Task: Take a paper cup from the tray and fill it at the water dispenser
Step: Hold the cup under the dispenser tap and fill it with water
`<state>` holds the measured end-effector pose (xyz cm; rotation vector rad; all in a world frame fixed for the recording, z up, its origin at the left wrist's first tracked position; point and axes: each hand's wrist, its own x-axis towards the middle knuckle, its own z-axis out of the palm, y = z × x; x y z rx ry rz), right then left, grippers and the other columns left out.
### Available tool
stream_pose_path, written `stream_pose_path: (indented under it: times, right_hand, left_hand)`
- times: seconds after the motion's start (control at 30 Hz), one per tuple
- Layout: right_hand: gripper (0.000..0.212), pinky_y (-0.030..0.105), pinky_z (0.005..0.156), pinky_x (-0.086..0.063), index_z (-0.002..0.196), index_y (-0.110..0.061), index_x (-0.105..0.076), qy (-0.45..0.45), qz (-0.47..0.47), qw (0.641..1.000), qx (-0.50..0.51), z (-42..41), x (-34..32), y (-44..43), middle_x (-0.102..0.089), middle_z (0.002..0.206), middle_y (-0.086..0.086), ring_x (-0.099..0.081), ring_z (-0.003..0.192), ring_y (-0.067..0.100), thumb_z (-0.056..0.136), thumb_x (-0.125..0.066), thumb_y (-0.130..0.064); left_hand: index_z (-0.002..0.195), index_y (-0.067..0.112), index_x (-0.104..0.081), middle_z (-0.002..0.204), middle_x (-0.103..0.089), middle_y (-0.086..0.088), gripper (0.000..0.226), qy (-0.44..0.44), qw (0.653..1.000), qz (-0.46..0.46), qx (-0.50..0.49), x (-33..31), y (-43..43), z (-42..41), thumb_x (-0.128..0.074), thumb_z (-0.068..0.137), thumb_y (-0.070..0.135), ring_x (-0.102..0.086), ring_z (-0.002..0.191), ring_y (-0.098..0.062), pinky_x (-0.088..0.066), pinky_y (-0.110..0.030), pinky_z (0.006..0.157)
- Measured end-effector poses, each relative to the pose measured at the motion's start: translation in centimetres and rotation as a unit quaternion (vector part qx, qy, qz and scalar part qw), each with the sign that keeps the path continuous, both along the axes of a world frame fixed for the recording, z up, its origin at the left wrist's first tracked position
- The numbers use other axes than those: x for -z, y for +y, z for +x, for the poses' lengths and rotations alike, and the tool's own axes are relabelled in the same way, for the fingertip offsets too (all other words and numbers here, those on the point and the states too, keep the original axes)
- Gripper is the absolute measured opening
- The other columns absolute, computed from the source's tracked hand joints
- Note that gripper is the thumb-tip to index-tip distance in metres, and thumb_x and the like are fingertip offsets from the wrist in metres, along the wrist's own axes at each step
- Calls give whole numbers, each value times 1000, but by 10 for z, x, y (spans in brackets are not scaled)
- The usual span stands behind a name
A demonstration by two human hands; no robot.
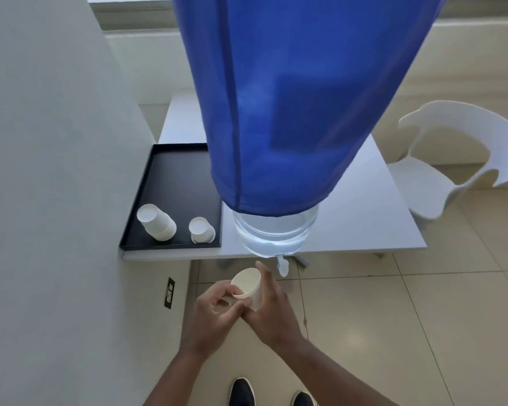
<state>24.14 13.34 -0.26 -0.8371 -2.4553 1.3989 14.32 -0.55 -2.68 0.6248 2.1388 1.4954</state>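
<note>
Both forearms reach forward and meet in front of the body, bare to above the wrist. The left hand [214, 310] curls its fingers and thumb around the rim and near side of a white paper cup [247, 285], grasping it. The right hand [269, 306] lies against the cup's far side with its fingers stretched up and forward, one fingertip rising past the rim; it grasps the cup from that side. The cup is tilted, its open mouth turned up and toward the left hand.

Just beyond and right of the right hand's fingertips hangs the small tap [282, 266] of the water dispenser [276, 232], a clear bottle under a blue cloth cover [299, 98]. The cup is near the tap but not under it.

No writing or brand can be read on the cup, cover or bottle.

Beyond and left of the left hand, a black tray [173, 177] sits at the edge of a pale tabletop [364, 224]. On it stand an upturned stack of cups [156, 222] and, beside it, a shorter upturned pile [202, 230].

A white wall [56, 171] runs along the left with a dark socket plate [169, 293] low down. A white chair [458, 159] stands far right. Beige floor tiles [408, 317] lie beneath the hands, and two dark shoes [241, 392] show at the bottom.
</note>
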Motion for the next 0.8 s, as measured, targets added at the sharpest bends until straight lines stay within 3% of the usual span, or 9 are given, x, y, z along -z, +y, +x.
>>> stream_pose_path:
  times: [0.1,0.2,0.27,0.33,0.4,0.53,0.67,0.8]
  right_hand:
    - [85,30,86,-55,148,-28,-37,-22,-20,1000,9,11,18,6,-69,119,-5,-66,106,18,77,-77,-56]
    - [78,36,83,-58,142,-29,-41,-52,-51,997,39,21,38,12,-72,107,-4,-68,97,18,78,-76,-57]
    - [71,40,79,-59,135,-31,-42,-76,-74,992,62,26,51,17,-73,100,-4,-69,91,20,76,-77,-48]
    - [71,39,76,-57,133,-32,-41,-106,-79,988,76,31,62,23,-71,99,-3,-68,92,23,74,-79,-43]
    - [72,35,73,-52,134,-32,-40,-132,-69,985,86,34,71,32,-68,101,-4,-67,95,25,75,-80,-42]
    - [65,42,78,-58,130,-28,-45,-128,-71,982,115,29,85,54,-68,106,1,-65,94,27,75,-80,-29]
    - [63,42,74,-59,131,-23,-47,-113,-66,983,127,15,89,73,-67,110,3,-65,96,28,77,-80,-22]
    - [59,35,62,-53,128,-24,-47,-110,-63,983,133,3,97,81,-66,100,2,-64,86,27,77,-76,-20]
  left_hand:
    - [108,37,-79,112,-82,10,42,-38,999,-19,15,4,5,7,-90,73,57,-76,99,-20,-62,-58,91]
    - [114,46,-77,121,-78,13,46,-20,1000,-24,2,7,16,11,-88,72,61,-70,110,-10,-59,-47,88]
    - [107,40,-79,119,-76,11,36,5,999,-28,-40,10,29,9,-93,77,53,-69,107,-6,-59,-46,84]
    - [104,35,-77,116,-74,12,27,42,996,-45,-60,14,45,5,-94,84,29,-70,101,-6,-60,-42,80]
    - [107,31,-76,113,-73,15,34,74,995,-59,-43,19,63,1,-93,84,13,-69,100,-5,-57,-31,77]
    - [129,17,-76,124,-74,7,51,138,984,-103,48,24,95,-6,-93,82,12,-67,99,-8,-52,-15,80]
    - [138,19,-73,136,-74,6,61,209,962,-127,124,23,111,-11,-94,81,17,-68,116,-15,-59,-30,95]
    - [141,24,-72,143,-73,11,67,281,938,-144,140,28,116,-9,-96,79,24,-67,130,-15,-51,-25,103]
